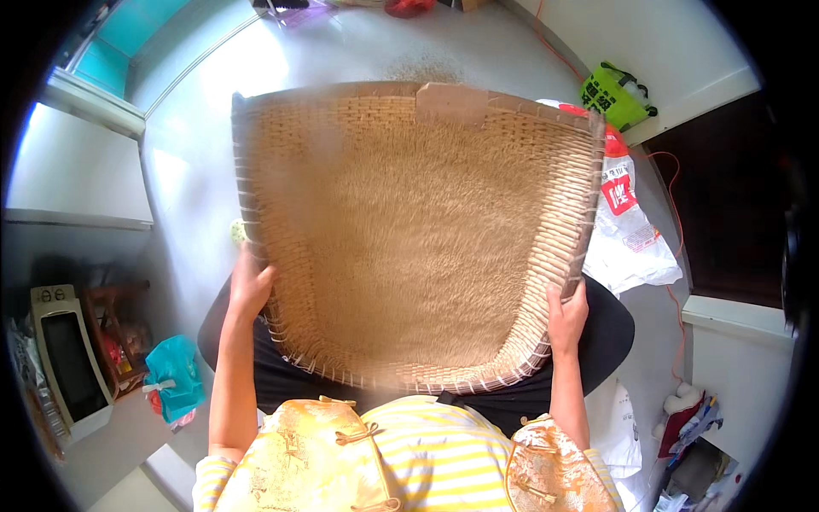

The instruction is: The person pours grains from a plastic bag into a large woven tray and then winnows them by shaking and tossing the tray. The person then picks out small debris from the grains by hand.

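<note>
A large woven winnowing basket (569,192) is held out over my lap, its flat edge away from me and its rounded edge near my waist. A wide layer of small tan grains or husks (409,243) covers its bottom; the exact kind cannot be told. My left hand (251,281) grips the left rim, thumb on the inner side. On the right rim, my right hand (567,313) has a like grip, its thumb also inside. The fingers under the rim are mostly hidden. A brown patch (451,102) covers part of the far edge.
Scattered grains or chaff (425,67) lie on the floor beyond the basket. To the right are a white and red plastic sack (630,237), a green bag (617,96) and an orange cord (675,192). A microwave oven (70,365) and a teal plastic bag (174,377) are at left.
</note>
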Demonstrator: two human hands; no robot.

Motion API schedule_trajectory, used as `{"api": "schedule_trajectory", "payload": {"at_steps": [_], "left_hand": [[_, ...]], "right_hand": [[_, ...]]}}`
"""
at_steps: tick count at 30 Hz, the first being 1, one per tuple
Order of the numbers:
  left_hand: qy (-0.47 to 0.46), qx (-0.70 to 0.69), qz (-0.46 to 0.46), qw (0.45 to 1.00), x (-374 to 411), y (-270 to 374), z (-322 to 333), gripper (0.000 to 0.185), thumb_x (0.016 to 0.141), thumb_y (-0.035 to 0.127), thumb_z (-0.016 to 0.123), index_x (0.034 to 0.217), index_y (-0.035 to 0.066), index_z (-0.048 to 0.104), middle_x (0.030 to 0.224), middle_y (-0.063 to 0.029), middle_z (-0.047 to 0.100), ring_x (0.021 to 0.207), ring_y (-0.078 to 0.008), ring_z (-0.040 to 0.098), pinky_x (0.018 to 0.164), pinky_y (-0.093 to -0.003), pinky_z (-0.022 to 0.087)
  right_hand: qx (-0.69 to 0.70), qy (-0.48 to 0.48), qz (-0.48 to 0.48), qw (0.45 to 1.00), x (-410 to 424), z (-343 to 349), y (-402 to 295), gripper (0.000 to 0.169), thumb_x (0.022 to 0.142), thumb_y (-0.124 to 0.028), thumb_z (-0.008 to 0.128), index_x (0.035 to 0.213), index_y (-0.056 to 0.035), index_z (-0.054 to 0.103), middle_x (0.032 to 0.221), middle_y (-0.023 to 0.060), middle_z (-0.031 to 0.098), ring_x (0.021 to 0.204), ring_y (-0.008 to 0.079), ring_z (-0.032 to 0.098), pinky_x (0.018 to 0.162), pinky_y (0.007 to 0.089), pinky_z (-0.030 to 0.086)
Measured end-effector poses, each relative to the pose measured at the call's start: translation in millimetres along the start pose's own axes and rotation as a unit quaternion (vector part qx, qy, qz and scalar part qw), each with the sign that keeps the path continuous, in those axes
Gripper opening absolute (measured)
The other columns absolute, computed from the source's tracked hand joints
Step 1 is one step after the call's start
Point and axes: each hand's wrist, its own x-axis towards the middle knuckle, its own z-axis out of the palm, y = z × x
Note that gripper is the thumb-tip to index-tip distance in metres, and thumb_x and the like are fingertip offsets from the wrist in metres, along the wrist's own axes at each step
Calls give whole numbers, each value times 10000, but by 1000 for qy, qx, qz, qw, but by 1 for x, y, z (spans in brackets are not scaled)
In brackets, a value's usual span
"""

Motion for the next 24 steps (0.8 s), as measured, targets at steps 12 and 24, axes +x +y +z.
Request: {"api": "schedule_trajectory", "payload": {"at_steps": [12, 24], "left_hand": [[57, 42, 140, 988, -16, 69, -25, 495, 748, -36, 473, 1235, -27, 388, 1131, -147, 531, 1047, -252, 512, 904, -329, 399], [45, 77, 69, 994, 21, -14, -9, 409, 739, 52, 521, 1127, -18, 412, 996, -187, 550, 929, -291, 539, 834, -345, 418]], "right_hand": [[-108, 102, -72, 986, 9, -39, -32, 440, 807, -127, 611, 1138, 106, 440, 1057, 247, 566, 989, 321, 565, 869, 337, 419], [-82, 53, -64, 993, 21, -15, -18, 377, 802, -156, 613, 1083, 63, 488, 997, 228, 598, 944, 308, 592, 805, 363, 444]]}}
